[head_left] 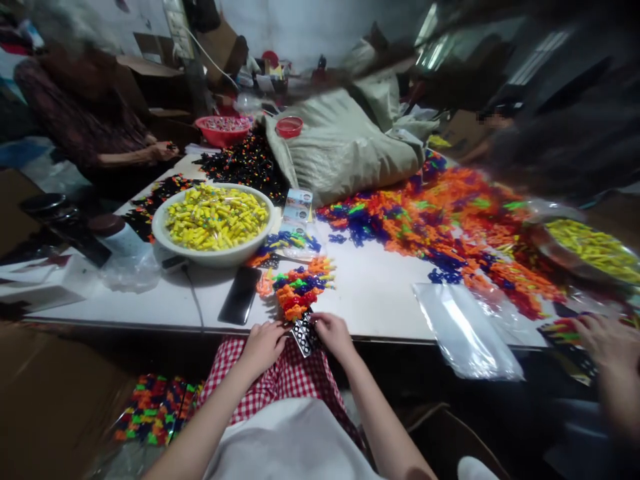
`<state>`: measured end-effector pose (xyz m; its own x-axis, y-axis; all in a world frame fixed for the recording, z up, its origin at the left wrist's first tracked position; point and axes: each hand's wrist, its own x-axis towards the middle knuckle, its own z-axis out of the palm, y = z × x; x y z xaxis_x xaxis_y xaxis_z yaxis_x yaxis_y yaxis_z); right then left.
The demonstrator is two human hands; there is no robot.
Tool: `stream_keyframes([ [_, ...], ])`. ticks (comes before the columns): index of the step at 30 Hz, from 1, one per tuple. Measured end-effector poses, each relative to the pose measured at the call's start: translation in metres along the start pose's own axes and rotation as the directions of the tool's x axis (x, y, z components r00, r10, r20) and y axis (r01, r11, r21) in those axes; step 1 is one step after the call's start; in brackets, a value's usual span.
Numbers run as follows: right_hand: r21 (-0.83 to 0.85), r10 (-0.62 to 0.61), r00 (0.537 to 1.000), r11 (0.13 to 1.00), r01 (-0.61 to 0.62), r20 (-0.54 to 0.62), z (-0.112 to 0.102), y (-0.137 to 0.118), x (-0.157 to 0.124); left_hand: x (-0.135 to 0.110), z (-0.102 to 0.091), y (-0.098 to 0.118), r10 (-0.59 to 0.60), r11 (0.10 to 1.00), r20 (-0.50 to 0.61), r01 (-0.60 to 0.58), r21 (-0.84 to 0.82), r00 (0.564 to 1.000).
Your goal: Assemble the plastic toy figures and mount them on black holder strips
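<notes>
At the table's near edge, a black card with white dots point(302, 337) tilts down over my lap. My left hand point(265, 345) is closed, its fingertips pinched at the card's left side. From the right, my right hand point(334, 333) pinches the card's other side near its upper end. Small orange, red, blue and green plastic pieces point(296, 293) lie bunched just beyond my fingers, at the top of the card. Whether they are fixed to it I cannot tell. A dark phone point(240, 295) lies to the left of the bunch.
A white bowl of yellow pieces point(215, 217) stands left. Colourful plastic pieces point(450, 213) spread across the right, before a large sack point(345, 143). Clear plastic bags point(467, 330) overhang the front edge. A co-worker's hand point(607, 343) is at right; another person point(85, 113) sits far left.
</notes>
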<state>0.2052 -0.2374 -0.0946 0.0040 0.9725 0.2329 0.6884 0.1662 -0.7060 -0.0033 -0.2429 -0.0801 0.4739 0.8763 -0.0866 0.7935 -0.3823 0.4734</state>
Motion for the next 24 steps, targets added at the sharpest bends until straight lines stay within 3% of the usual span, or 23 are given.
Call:
stream_keyframes([
  [3,-0.05,0.042,0.984,0.997,-0.052,-0.174,-0.028,0.028,0.04,0.004,-0.003,0.001,0.005,1.0,0.02,-0.006,0.022,1.0],
  [7,-0.193,-0.104,0.989,0.978,0.082,-0.106,-0.035,0.048,0.086,0.011,-0.002,0.001,-0.025,0.999,0.025,0.024,0.045,0.999],
  [10,-0.206,-0.119,0.991,0.973,0.104,-0.065,-0.033,0.055,0.099,0.019,-0.003,0.001,-0.04,0.999,0.002,0.039,0.015,0.999],
  [13,-0.177,-0.086,0.994,0.981,0.075,-0.061,-0.04,0.06,0.096,0.027,-0.001,0.0,-0.068,0.997,-0.038,0.067,-0.033,0.997],
  [17,0.032,0.121,0.983,0.993,-0.118,-0.14,-0.065,0.062,0.077,0.035,0.011,0.001,-0.185,0.981,-0.129,0.176,-0.082,0.974],
  [19,0.133,0.199,0.972,0.974,-0.182,-0.126,-0.076,0.057,0.063,0.039,0.018,0.004,-0.253,0.964,-0.206,0.228,-0.137,0.945],
  [21,0.259,0.25,0.965,0.94,-0.223,-0.078,-0.082,0.048,0.048,0.043,0.022,0.007,-0.313,0.944,-0.263,0.268,-0.193,0.913],
  [24,0.509,0.345,0.938,0.807,-0.301,0.007,-0.082,0.028,0.024,0.048,0.024,0.012,-0.372,0.92,-0.274,0.313,-0.235,0.887],
])
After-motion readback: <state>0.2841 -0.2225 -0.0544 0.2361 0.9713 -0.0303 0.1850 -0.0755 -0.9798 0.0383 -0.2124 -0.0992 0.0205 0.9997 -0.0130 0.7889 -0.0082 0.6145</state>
